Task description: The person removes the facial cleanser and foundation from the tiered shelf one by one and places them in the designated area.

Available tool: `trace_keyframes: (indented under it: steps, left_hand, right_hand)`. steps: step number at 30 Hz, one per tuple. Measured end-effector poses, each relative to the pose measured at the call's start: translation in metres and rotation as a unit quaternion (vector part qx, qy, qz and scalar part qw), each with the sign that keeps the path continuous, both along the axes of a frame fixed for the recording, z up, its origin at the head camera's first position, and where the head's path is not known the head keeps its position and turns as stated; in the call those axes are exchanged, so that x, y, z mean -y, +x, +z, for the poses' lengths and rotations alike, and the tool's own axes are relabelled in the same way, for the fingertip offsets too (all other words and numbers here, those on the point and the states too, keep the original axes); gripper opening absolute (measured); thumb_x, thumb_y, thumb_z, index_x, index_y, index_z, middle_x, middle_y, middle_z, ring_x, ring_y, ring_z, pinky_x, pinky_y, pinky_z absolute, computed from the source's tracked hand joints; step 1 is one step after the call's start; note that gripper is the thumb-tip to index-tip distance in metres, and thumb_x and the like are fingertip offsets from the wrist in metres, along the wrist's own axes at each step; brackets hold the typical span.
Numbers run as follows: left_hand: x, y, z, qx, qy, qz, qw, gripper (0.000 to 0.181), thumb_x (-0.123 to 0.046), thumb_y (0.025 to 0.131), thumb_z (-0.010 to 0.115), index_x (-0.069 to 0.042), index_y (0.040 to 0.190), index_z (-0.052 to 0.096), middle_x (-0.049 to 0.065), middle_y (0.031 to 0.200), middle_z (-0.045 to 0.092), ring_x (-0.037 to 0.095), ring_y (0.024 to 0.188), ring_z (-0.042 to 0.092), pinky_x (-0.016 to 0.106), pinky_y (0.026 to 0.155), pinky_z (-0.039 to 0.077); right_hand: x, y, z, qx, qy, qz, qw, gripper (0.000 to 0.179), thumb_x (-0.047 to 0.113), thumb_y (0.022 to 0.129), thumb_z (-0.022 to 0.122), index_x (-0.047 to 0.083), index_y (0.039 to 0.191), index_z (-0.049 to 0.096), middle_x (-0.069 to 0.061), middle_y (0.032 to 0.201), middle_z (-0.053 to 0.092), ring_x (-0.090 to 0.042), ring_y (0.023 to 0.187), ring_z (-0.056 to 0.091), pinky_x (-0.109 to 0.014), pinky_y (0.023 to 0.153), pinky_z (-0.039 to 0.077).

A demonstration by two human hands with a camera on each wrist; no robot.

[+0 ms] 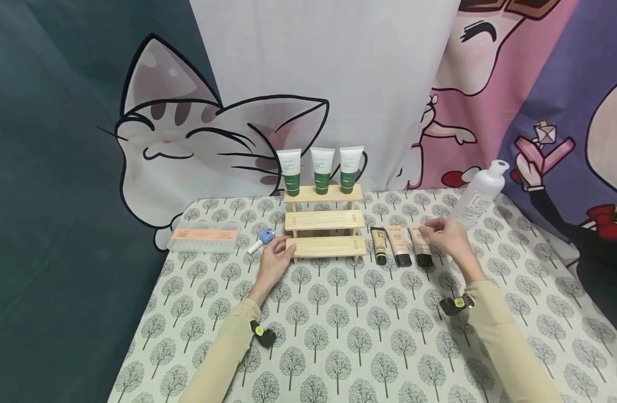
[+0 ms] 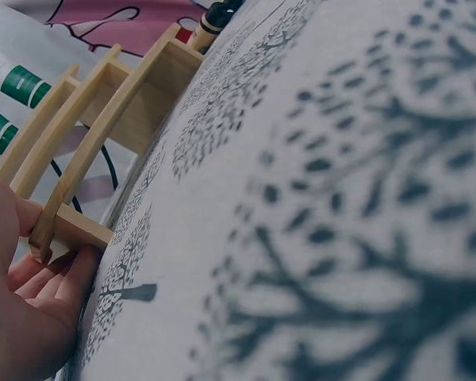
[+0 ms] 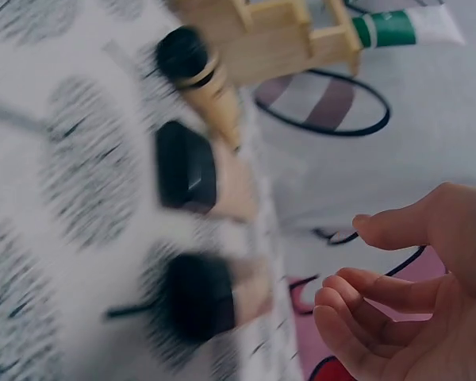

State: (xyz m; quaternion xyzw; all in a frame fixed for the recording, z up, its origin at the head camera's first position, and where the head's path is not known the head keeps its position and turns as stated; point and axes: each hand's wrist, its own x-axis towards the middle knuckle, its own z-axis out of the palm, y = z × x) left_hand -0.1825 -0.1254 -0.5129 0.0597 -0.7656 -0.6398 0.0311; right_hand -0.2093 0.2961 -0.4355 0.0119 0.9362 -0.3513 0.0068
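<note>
My left hand (image 1: 275,262) grips the left end of the lowest step of a three-tier wooden display stand (image 1: 325,220); in the left wrist view the thumb lies against the step and the fingers (image 2: 51,286) reach beneath it. Three white-and-green squeeze tubes (image 1: 322,168) stand in a row on the top tier. To the right of the stand lie two pinkish BB cream tubes (image 1: 398,242) with black caps and a slimmer gold-and-black tube (image 1: 378,242). Over the upper end of the rightmost BB cream tube hovers my right hand (image 1: 450,239), its thumb and fingers apart and holding nothing in the right wrist view.
A large white bottle (image 1: 478,195) stands just beyond the right hand. Left of the stand lie a small blue bottle with a white cap (image 1: 263,239) and a clear plastic box with an orange label (image 1: 204,238). A cartoon-printed curtain (image 1: 308,67) hangs behind the table.
</note>
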Motion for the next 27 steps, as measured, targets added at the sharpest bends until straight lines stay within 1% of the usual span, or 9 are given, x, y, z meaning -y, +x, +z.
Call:
trace_keyframes:
  steps: [3, 6, 11, 14, 17, 20, 27]
  left_hand:
    - [0.000, -0.001, -0.001, 0.003, 0.002, 0.002, 1.0000, 0.040, -0.014, 0.095, 0.070, -0.004, 0.132, 0.060, 0.026, 0.129, 0.066, 0.040, 0.118, 0.067, 0.039, 0.100, 0.059]
    - [0.000, -0.001, -0.001, 0.001, 0.007, 0.000, 1.0000, 0.041, -0.014, 0.095, 0.069, -0.003, 0.133, 0.060, 0.027, 0.130, 0.065, 0.041, 0.119, 0.067, 0.039, 0.100, 0.059]
    - [0.000, -0.001, -0.002, -0.002, 0.009, 0.001, 1.0000, 0.040, -0.013, 0.095, 0.069, -0.003, 0.132, 0.060, 0.026, 0.130, 0.066, 0.041, 0.119, 0.067, 0.039, 0.100, 0.059]
    - [0.000, -0.001, -0.002, 0.000, 0.008, 0.003, 1.0000, 0.039, -0.013, 0.095, 0.069, -0.003, 0.132, 0.060, 0.025, 0.129, 0.066, 0.040, 0.118, 0.067, 0.039, 0.100, 0.059]
    - [0.000, 0.000, -0.002, 0.003, 0.006, 0.005, 1.0000, 0.039, -0.014, 0.094, 0.070, -0.004, 0.131, 0.061, 0.024, 0.129, 0.067, 0.039, 0.118, 0.067, 0.039, 0.100, 0.059]
    - [0.000, 0.000, -0.002, 0.002, 0.006, 0.005, 1.0000, 0.040, -0.013, 0.094, 0.070, -0.004, 0.132, 0.060, 0.024, 0.129, 0.067, 0.039, 0.118, 0.067, 0.039, 0.100, 0.059]
    - [0.000, -0.001, -0.003, -0.005, 0.015, -0.001, 0.9999, 0.041, -0.013, 0.095, 0.069, -0.001, 0.133, 0.059, 0.027, 0.129, 0.066, 0.041, 0.119, 0.066, 0.040, 0.101, 0.058]
  right_hand:
    - [0.009, -0.004, 0.013, -0.005, -0.012, 0.007, 0.9999, 0.048, 0.033, 0.100, 0.062, -0.005, 0.128, 0.061, -0.032, 0.124, 0.064, -0.043, 0.108, 0.064, -0.053, 0.092, 0.056]
    - [0.019, -0.008, 0.023, -0.016, -0.025, 0.011, 0.9995, 0.046, 0.032, 0.100, 0.063, -0.003, 0.129, 0.061, -0.031, 0.127, 0.064, -0.044, 0.112, 0.064, -0.057, 0.097, 0.053]
    - [0.036, -0.018, 0.036, -0.046, -0.049, 0.013, 0.9977, 0.042, 0.028, 0.099, 0.064, -0.004, 0.128, 0.062, -0.028, 0.126, 0.067, -0.041, 0.115, 0.066, -0.050, 0.097, 0.057]
    - [0.048, -0.024, 0.042, -0.048, -0.064, 0.013, 0.9967, 0.042, 0.028, 0.099, 0.065, -0.001, 0.129, 0.061, -0.026, 0.127, 0.067, -0.040, 0.117, 0.066, -0.048, 0.098, 0.057]
    - [0.060, -0.030, 0.048, -0.051, -0.080, 0.017, 0.9953, 0.044, 0.028, 0.098, 0.066, 0.000, 0.132, 0.060, -0.025, 0.130, 0.066, -0.039, 0.120, 0.065, -0.049, 0.101, 0.055]
    - [0.073, -0.038, 0.052, -0.051, -0.111, 0.024, 0.9922, 0.049, 0.026, 0.098, 0.067, -0.001, 0.137, 0.057, -0.025, 0.133, 0.064, -0.039, 0.124, 0.062, -0.051, 0.105, 0.054]
    - [0.101, -0.056, 0.058, -0.053, -0.163, 0.038, 0.9845, 0.058, 0.027, 0.096, 0.070, 0.001, 0.145, 0.050, -0.022, 0.143, 0.058, -0.038, 0.132, 0.056, -0.049, 0.114, 0.048]
